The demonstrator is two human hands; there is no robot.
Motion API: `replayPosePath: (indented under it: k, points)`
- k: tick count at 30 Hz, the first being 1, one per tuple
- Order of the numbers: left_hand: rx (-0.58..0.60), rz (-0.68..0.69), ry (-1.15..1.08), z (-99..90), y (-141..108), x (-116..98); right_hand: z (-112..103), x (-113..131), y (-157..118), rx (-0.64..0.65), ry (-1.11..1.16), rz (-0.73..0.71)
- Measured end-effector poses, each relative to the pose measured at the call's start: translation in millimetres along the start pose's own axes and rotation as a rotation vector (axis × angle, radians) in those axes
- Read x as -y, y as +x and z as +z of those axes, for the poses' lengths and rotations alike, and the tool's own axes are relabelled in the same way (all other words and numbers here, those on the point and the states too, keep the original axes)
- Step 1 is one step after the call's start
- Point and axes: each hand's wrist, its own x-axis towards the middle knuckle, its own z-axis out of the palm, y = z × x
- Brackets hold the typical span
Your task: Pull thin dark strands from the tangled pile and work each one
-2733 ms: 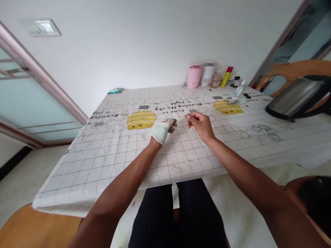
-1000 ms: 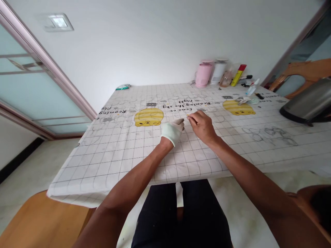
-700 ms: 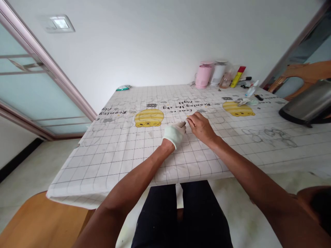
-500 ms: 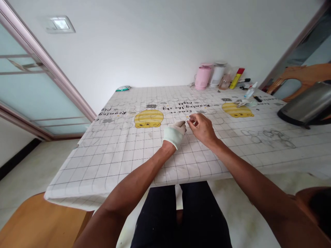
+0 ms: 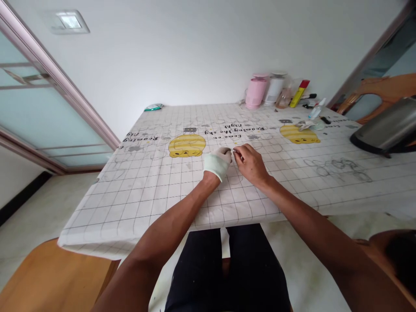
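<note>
My left hand [image 5: 218,162] wears a pale, white-green work glove. Its fingers are pinched together just above the tablecloth [image 5: 182,190], near the middle of the table. Close to its right is my bare right hand [image 5: 250,162], thumb and forefinger also brought together, the two sets of fingertips nearly meeting. Whatever they pinch is too small to make out. A faint, thin curved line shows on the cloth below the hands; I cannot tell whether it is thread or print.
Thin tangled strands [image 5: 338,169] lie to the right, before a steel kettle [image 5: 386,125]. At the back stand a pink cylinder [image 5: 256,93], a white cylinder [image 5: 274,89], a yellow-red can [image 5: 299,94] and a small bottle [image 5: 316,109]. A green packet [image 5: 153,107] lies at the back left.
The right thumb and forefinger have come closer together. Both hands remain near each other with only slight movement, and the camera view has shifted a little.
</note>
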Motion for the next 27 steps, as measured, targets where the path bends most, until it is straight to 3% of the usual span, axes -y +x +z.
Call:
replayPosePath:
  k: [5, 12, 14, 17, 20, 22, 27]
  points:
    - [0.008, -0.020, 0.013, 1.1, -1, 0, -12, -1, 2, 0.093, -0.010, -0.103]
    - [0.033, 0.003, 0.078, 6.8, -1, 5, -37, -19, 18, 0.372, 0.092, -0.187]
    - [0.016, -0.006, 0.041, 6.7, -1, 5, -41, -24, 22, 0.337, 0.158, -0.113]
    - [-0.022, -0.033, -0.021, 4.0, -1, 2, -43, -29, 19, 0.174, 0.296, 0.134]
    - [-0.034, -0.048, -0.050, 1.4, -2, 0, -42, -29, 9, 0.101, 0.414, 0.322]
    - [-0.030, -0.048, -0.050, 0.9, -4, -1, -41, -27, 3, 0.101, 0.398, 0.308]
    - [-0.044, 0.013, 0.049, 2.1, -10, -4, -40, -18, 1, 0.157, 0.204, 0.005]
